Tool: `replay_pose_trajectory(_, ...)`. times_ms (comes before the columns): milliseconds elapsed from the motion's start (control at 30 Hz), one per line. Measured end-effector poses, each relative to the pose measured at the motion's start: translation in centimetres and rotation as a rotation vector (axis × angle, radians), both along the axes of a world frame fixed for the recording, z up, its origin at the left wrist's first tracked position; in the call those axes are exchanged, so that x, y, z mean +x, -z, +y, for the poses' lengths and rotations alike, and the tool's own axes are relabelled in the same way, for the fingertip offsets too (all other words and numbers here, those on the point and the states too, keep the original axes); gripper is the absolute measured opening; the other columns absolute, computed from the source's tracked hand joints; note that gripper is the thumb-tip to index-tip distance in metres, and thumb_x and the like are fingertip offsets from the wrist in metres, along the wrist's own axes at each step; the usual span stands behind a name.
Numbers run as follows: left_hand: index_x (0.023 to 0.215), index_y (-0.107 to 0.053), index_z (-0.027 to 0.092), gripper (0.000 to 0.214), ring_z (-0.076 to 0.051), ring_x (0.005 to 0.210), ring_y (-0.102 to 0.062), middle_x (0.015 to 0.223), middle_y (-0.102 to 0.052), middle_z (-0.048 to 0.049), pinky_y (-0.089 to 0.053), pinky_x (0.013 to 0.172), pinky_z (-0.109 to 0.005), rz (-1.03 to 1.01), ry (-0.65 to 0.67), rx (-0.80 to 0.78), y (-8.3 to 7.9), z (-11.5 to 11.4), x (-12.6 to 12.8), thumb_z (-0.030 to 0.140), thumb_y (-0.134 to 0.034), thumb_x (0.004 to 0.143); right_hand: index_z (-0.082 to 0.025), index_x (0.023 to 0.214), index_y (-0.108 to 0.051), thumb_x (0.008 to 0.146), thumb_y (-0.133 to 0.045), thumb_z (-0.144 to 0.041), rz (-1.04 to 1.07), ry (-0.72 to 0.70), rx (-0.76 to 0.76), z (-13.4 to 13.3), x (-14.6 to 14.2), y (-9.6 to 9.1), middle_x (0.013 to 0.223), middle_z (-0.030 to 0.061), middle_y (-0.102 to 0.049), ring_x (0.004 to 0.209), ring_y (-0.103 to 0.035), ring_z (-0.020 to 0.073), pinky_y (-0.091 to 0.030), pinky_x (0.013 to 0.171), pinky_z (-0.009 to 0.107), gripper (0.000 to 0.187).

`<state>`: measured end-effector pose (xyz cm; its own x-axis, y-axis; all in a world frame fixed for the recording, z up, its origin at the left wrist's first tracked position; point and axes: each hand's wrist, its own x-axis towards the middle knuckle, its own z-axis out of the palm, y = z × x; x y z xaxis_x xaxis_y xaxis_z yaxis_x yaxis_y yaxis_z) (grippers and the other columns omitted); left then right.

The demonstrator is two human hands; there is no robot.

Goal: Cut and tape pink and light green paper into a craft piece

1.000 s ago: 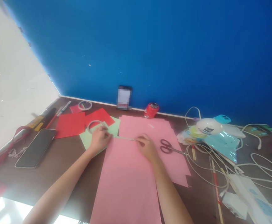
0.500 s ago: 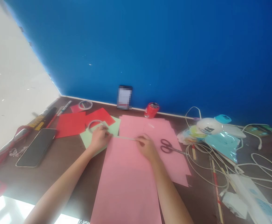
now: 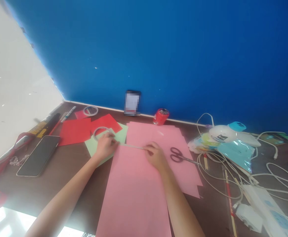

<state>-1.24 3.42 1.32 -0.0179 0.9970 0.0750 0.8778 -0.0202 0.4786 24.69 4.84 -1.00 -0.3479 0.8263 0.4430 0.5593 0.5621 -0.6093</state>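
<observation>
Head view; clock positions taken from the strip between the hands.

Item: pale strip, narrow, one, at centre, stretched between both hands along the twelve-o'clock edge of the long pink sheet; whether flat on the paper or just above it, cannot tell.

Left hand: at nine o'clock, over the light green paper; fingers curled together, pinching the strip's near end. Grey-white ring beside it at ten o'clock, partly covered by the hand; contact cannot be told.

Right hand: at three o'clock, over the pink paper; thumb and fingers nipped on the strip's other end.

Pink stack: edges staggered, at one to three o'clock, partly beneath the right hand.

Scissors: dark handles, one pair, lying on the stack just beyond the right hand, blades pointing to four o'clock.

Red papers: at nine to ten o'clock.

Dark-screened phone: at nine o'clock, flat on the brown worktop.

Propped device: at twelve o'clock, screen pixelated, against the blue wall.

Red can: at one o'clock.

White bottle: blue cap, at three o'clock.

Power strip: white, at four o'clock.
</observation>
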Motion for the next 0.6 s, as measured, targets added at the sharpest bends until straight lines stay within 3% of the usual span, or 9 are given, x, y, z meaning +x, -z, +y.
replay_pose_trajectory(600, 0.065, -0.066, 0.019, 0.029, -0.027, 0.099, -0.050, 0.110, -0.056, -0.0072, -0.042, 0.082, -0.041, 0.020, -0.002, 0.005, -0.02, -0.03, 0.09, 0.039, -0.048, 0.078, -0.022, 0.082, -0.068, 0.072, -0.046, -0.005, -0.016, 0.018, -0.006, 0.01, -0.10, -0.03, 0.083, 0.0042, -0.059, 0.078, -0.057, 0.0159, -0.050, 0.072, 0.029, 0.030)
